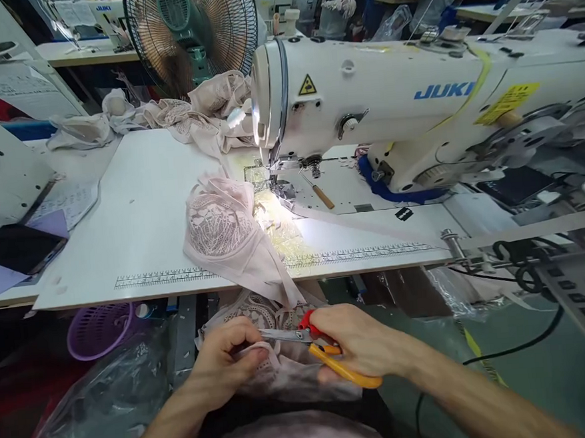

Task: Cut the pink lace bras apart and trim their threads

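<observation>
My right hand (354, 341) grips a pair of scissors (346, 369) with one orange and one red handle. Their blades point left, toward the fingers of my left hand (229, 360). That hand pinches the edge of a pale pink lace bra (293, 366) over my lap, at the blade tips. Whether the blades touch the fabric I cannot tell. On the table in front, another pale pink bra cup (219, 217) lies with its band hanging over the front edge, near the sewing machine's needle (272, 174).
A white JUKI sewing machine (363, 87) fills the right side. More bras (180, 117) are heaped behind, before a green fan (191, 26). A wooden-handled tool (322, 195) lies by the needle. At left are a phone (19, 248) and, below, a purple basket (100, 336).
</observation>
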A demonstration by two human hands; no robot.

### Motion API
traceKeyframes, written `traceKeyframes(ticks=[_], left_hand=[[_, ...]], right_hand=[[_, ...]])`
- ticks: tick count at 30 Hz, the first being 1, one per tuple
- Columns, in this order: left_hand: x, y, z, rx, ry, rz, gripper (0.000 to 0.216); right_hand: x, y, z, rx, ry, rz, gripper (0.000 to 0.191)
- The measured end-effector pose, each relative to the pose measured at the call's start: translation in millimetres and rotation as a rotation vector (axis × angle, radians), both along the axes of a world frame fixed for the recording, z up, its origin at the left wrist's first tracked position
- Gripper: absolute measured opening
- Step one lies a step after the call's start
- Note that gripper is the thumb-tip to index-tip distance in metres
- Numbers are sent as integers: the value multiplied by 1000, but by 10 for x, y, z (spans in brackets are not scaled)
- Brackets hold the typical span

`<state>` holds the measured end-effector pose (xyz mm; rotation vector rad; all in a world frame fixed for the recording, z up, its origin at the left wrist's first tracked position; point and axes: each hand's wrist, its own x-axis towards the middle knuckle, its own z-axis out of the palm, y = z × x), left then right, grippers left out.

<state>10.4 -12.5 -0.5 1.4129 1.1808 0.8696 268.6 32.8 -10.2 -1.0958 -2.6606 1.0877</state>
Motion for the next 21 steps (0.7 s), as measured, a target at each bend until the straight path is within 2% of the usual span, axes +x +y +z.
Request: traceKeyframes(ticks=[7,21], left_hand=[[15,34,24,22,45,-44,17],[25,51,42,67,74,-71,17]], right_hand=[[254,-28,44,143,-177,5,55],[212,-82,128,231,-296,44,58]])
